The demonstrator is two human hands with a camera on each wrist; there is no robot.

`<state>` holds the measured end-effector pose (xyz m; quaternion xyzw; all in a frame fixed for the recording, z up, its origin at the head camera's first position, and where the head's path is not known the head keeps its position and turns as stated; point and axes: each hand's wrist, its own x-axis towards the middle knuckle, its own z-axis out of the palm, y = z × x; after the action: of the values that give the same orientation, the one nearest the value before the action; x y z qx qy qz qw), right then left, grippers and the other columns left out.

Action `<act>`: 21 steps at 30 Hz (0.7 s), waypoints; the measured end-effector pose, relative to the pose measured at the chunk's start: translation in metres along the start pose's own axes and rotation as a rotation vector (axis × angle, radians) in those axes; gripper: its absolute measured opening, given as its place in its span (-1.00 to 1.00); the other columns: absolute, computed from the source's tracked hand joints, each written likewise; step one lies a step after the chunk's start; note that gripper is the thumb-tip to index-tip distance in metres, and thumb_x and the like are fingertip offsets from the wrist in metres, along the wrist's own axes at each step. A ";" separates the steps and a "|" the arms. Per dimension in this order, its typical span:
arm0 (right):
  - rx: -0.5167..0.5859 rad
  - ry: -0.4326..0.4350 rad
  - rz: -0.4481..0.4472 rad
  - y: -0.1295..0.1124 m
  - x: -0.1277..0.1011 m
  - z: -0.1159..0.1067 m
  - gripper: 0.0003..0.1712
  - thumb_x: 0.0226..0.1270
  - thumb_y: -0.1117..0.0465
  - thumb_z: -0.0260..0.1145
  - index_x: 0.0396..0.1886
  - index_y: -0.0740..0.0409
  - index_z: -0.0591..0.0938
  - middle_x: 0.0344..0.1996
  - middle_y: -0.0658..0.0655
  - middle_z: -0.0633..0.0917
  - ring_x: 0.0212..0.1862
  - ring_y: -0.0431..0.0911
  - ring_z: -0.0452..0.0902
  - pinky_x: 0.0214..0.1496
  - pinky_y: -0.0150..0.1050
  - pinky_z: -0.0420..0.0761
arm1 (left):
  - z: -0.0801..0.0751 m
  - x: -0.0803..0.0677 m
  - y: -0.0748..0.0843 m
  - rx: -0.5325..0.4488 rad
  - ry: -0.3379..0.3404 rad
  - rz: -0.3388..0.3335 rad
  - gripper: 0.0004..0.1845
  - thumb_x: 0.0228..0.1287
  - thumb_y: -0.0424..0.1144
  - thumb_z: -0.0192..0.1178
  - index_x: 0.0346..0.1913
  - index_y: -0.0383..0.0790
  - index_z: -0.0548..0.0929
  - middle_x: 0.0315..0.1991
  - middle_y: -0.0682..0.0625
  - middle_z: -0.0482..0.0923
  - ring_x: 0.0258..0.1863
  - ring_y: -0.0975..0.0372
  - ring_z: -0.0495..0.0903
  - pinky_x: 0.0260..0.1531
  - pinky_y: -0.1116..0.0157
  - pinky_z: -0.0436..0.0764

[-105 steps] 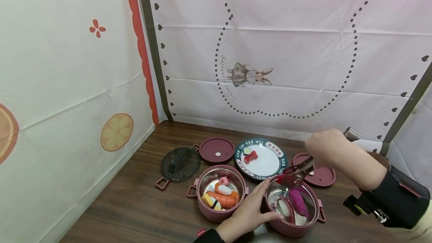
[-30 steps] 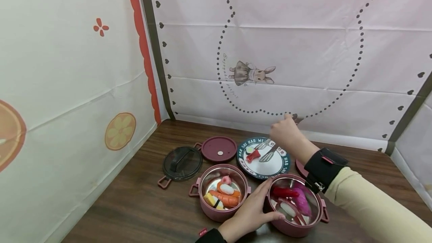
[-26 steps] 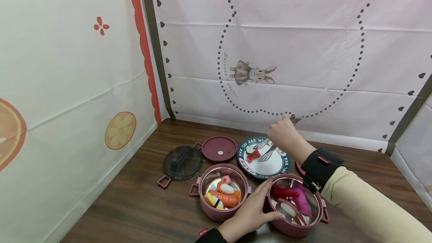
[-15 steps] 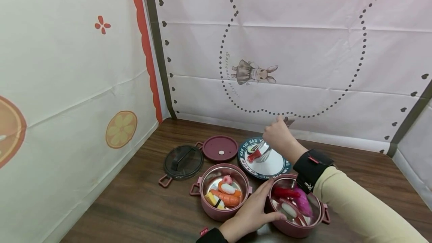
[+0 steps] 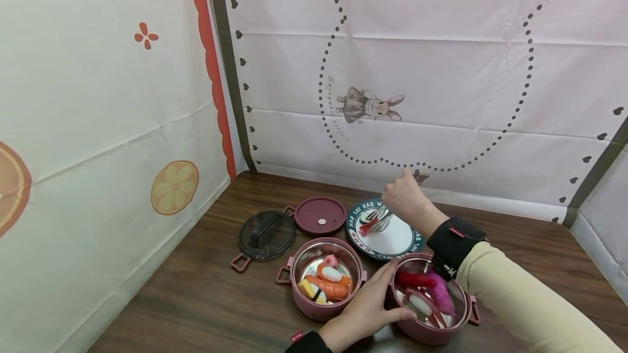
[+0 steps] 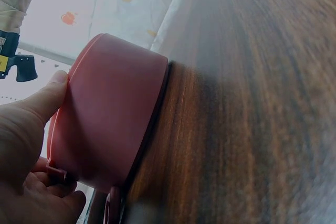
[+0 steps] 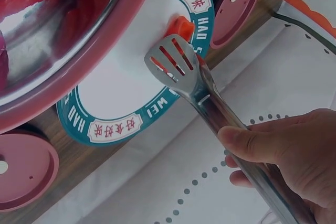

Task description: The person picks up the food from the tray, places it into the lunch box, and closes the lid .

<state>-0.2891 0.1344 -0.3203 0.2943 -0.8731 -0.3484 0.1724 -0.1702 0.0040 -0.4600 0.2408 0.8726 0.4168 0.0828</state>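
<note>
Two pink pots stand side by side on the wooden bench (image 5: 196, 298), and the left hand (image 5: 360, 309) curls its fingers and thumb around the wall of the right pot (image 5: 432, 328), which holds toy food. The right hand (image 5: 404, 198) grips metal tongs (image 7: 181, 69) whose slotted tips close on a red toy piece (image 7: 181, 26) lying on the teal-rimmed plate (image 5: 409, 244) behind the pots.
</note>
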 end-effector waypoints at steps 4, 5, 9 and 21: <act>-0.007 0.003 -0.001 0.004 -0.003 0.000 -0.85 -0.03 0.21 0.57 -0.42 -0.04 0.77 -0.42 -0.04 0.78 -0.43 -0.10 0.62 0.00 -0.09 0.61 | 0.000 0.000 0.000 0.007 0.001 0.000 -0.01 0.19 0.20 0.35 0.58 0.02 0.11 0.57 0.05 0.14 0.51 0.17 0.23 0.39 0.00 0.41; -0.006 0.009 -0.001 0.005 -0.004 0.000 -0.85 -0.03 0.22 0.58 -0.44 -0.04 0.76 -0.43 -0.04 0.78 -0.44 -0.10 0.61 -0.03 -0.10 0.61 | 0.001 0.000 0.000 0.005 0.001 -0.001 -0.01 0.19 0.20 0.35 0.58 0.02 0.11 0.57 0.06 0.14 0.51 0.17 0.23 0.39 0.00 0.41; 0.000 0.021 0.012 0.011 -0.009 -0.002 -0.86 -0.02 0.23 0.58 -0.44 -0.03 0.76 -0.43 -0.03 0.79 -0.45 -0.09 0.60 -0.11 -0.12 0.58 | 0.001 0.000 0.000 0.002 0.007 -0.001 -0.01 0.18 0.19 0.36 0.58 0.02 0.12 0.57 0.07 0.14 0.51 0.18 0.24 0.40 0.02 0.41; 0.102 0.023 0.030 0.029 -0.030 -0.010 -0.84 0.02 0.11 0.57 -0.54 -0.02 0.72 -0.50 -0.01 0.76 -0.45 -0.08 0.59 -0.20 -0.11 0.54 | 0.002 -0.003 0.003 0.042 0.048 0.045 0.00 0.18 0.17 0.37 0.58 -0.05 0.12 0.57 0.02 0.14 0.51 0.14 0.24 0.41 0.05 0.39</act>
<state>-0.2727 0.1658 -0.2956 0.2938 -0.8918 -0.2975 0.1726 -0.1659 0.0057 -0.4593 0.2521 0.8773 0.4057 0.0473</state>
